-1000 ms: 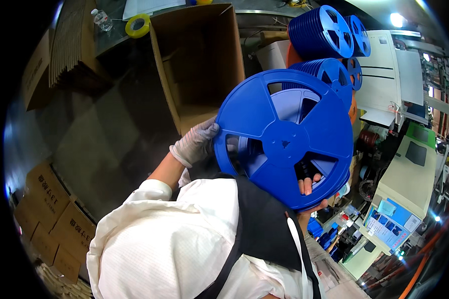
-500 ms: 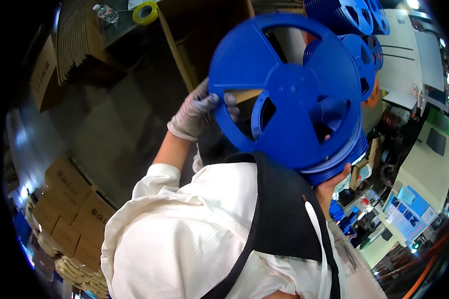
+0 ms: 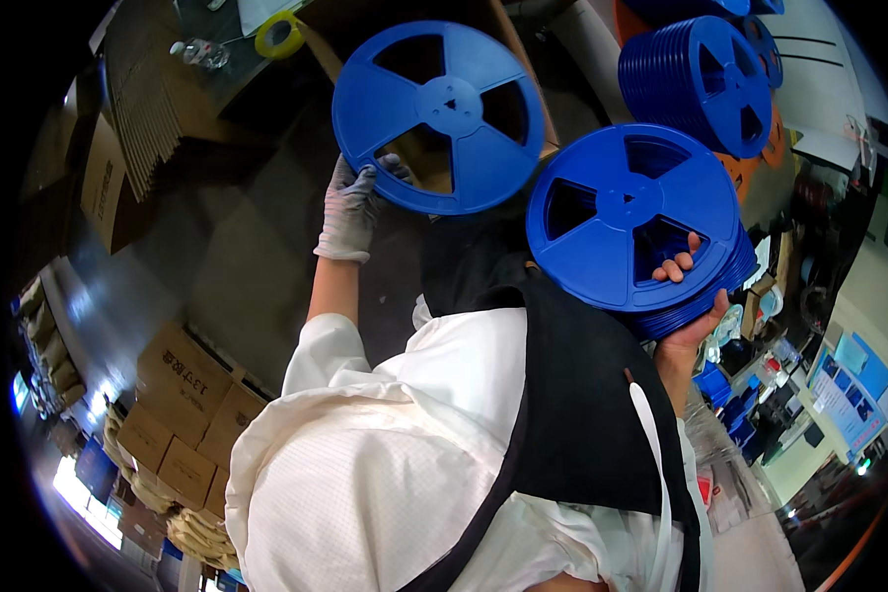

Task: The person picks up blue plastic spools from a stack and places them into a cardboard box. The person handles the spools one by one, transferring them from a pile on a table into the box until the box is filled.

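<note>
My left hand (image 3: 350, 202), in a pale glove, grips the rim of one blue plastic reel (image 3: 385, 102) beside one of its cut-out windows. That reel hangs face up over an open cardboard box (image 3: 548, 104). My bare right hand (image 3: 689, 316) carries a stack of blue reels (image 3: 636, 247) against my front, its fingers hooked through a window of the top reel and the thumb side along the stack's edge. The two lots of reels are apart, the single one to the left. Part of the box is hidden behind the held reel.
More blue reels (image 3: 696, 84) stand in a row at the upper right, with orange reels (image 3: 745, 183) beneath. Upper left are flattened cartons (image 3: 153, 109), a bottle (image 3: 202, 52) and yellow tape (image 3: 278, 36). Closed cartons (image 3: 183, 395) are piled at the lower left.
The single reel in my left hand has moved left and away from the stack, uncovering the stack's top face. The surroundings have shifted slightly in view.
</note>
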`<state>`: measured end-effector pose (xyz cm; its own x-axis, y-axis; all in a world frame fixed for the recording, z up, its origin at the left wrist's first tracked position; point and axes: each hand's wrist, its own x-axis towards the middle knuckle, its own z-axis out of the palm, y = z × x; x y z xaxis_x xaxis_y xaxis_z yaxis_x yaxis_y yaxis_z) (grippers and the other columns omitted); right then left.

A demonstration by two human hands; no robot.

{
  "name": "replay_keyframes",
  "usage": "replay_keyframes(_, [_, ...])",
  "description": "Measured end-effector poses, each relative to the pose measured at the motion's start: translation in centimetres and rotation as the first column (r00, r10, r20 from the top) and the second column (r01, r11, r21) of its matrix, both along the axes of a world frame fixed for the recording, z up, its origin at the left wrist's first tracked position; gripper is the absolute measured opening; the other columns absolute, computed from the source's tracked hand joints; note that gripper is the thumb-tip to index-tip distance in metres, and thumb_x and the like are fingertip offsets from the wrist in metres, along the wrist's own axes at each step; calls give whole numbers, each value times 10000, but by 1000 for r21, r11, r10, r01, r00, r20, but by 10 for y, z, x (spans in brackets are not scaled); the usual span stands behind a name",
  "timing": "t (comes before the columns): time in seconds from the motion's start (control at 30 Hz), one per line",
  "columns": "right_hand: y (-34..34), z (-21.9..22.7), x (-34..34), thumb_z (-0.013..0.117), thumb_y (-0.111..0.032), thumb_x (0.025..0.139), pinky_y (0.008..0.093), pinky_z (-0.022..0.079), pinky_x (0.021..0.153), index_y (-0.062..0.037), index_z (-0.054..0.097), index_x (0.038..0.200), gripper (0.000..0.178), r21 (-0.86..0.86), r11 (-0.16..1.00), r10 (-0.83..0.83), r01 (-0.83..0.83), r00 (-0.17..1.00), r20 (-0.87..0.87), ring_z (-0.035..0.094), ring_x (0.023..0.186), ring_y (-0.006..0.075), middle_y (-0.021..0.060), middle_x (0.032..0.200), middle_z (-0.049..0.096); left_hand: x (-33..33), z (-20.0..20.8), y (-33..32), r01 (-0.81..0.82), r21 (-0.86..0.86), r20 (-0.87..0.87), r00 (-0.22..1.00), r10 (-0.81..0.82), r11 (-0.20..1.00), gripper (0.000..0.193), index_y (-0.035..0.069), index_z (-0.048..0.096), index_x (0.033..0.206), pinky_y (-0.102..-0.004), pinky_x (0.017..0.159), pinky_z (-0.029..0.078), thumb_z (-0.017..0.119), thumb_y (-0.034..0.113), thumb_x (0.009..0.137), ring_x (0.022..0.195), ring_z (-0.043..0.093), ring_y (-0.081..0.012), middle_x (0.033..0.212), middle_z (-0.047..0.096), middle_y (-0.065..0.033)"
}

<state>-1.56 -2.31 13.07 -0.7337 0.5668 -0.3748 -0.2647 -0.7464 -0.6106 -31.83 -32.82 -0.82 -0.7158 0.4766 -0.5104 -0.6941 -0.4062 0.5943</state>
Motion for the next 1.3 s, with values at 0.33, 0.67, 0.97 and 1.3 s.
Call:
replay_keyframes(0.33, [-4, -6, 2, 726, -395, 731, 436, 466, 902, -2, 344, 1399, 864, -17, 999, -48, 48, 999, 15, 533, 856, 221, 67, 928, 489, -25, -169, 49, 161, -649, -123, 942, -312, 743, 601, 165, 299, 1466, -383, 794, 527, 566, 88, 934, 992, 617, -315, 1207, 592, -185])
replay_keyframes(0.67, [-4, -4, -2, 725, -380, 748, 316, 374, 716, -42, 434, 1318, 724, 22, 999, 39, -35, 975, -220, 467, 695, 141, 23, 808, 479, -3, -108, 108, -84, -884, -424, 561, -711, 460, 589, 117, 407, 1426, -414, 1016, 417, 481, 455, 949, 1246, 483, -383, 1380, 489, -206])
replay_keyframes(0.97, [-13, 18, -13, 711, -482, 752, 284, 394, 633, -95, 431, 1325, 746, 95, 995, -45, 39, 997, 60, 506, 607, 123, 17, 772, 549, 119, 128, 233, 232, -267, -963, -100, -251, 935, 655, 47, 487, 1337, -481, 1113, 312, 615, 409, 806, 1291, 451, -372, 1357, 492, -214])
replay_keyframes(1.3, [-3, 16, -5, 710, -407, 802, 309, 395, 709, -25, 418, 1301, 693, 23, 991, 136, -135, 948, -287, 485, 677, 137, 33, 811, 497, 68, -69, 134, 9, -873, -480, 160, -862, 488, 607, 35, 344, 1449, -413, 1167, 195, 424, 380, 957, 1420, 231, -382, 1517, 306, -189])
